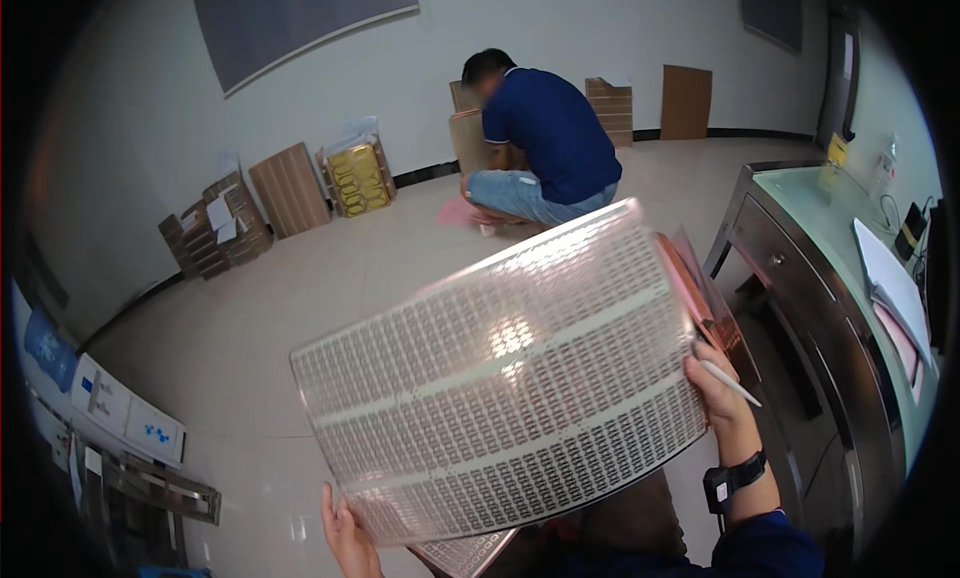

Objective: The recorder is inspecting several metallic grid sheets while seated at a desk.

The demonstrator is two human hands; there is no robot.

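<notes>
A large, shiny, slightly bowed sheet (500, 378) printed with rows of small repeated dark shapes is held up before me, tilted with its right end higher. My right hand (722, 393) grips its right edge and also has a slim white pen (730, 383) between the fingers. At the lower left corner my left hand (348, 538) has its fingers and thumb against the sheet's edge. Beneath the sheet, another patterned sheet (468, 552) shows in part. Behind its right end, copper-coloured and pink sheets (695, 288) stick out.
A person (550, 143) in a blue shirt squats ahead by the wall. Cardboard-wrapped stacks (290, 190) and a yellow-patterned panel (358, 180) lean there. On my right stands a glass-topped metal desk (800, 203) with papers (885, 288). A water dispenser (50, 348) is at the left.
</notes>
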